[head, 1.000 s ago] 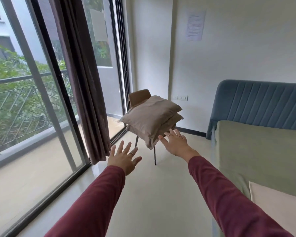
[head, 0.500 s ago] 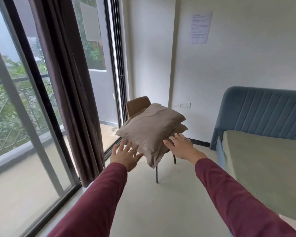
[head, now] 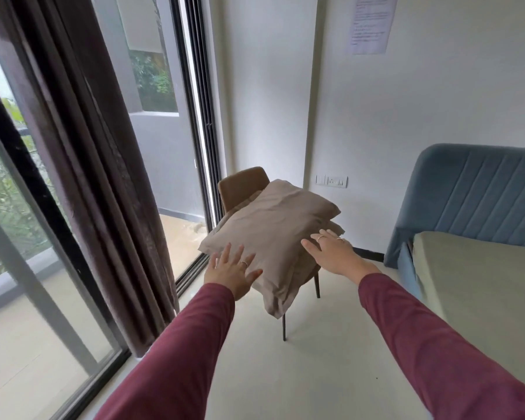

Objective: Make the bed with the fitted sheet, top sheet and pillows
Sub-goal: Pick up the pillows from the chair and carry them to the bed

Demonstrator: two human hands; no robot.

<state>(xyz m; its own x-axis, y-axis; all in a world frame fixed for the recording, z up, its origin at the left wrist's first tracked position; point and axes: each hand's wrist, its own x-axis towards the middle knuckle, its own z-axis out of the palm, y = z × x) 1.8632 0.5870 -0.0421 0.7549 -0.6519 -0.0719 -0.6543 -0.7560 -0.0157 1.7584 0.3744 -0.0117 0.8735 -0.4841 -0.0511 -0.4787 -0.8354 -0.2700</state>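
Pillows [head: 270, 228] sit stacked on the chair [head: 243, 184], off the bed [head: 482, 274] at 3 o'clock. Left hand [head: 229, 272] and right hand [head: 331, 253] flank them, fingers [head: 235, 253] spread, probably to lift.

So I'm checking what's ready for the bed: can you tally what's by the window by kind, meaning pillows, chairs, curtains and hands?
Pillows: 2, stacked on the chair
Chairs: 1
Curtains: 1
Hands: 2, left hand and right hand, both open at the stack
Total: 6
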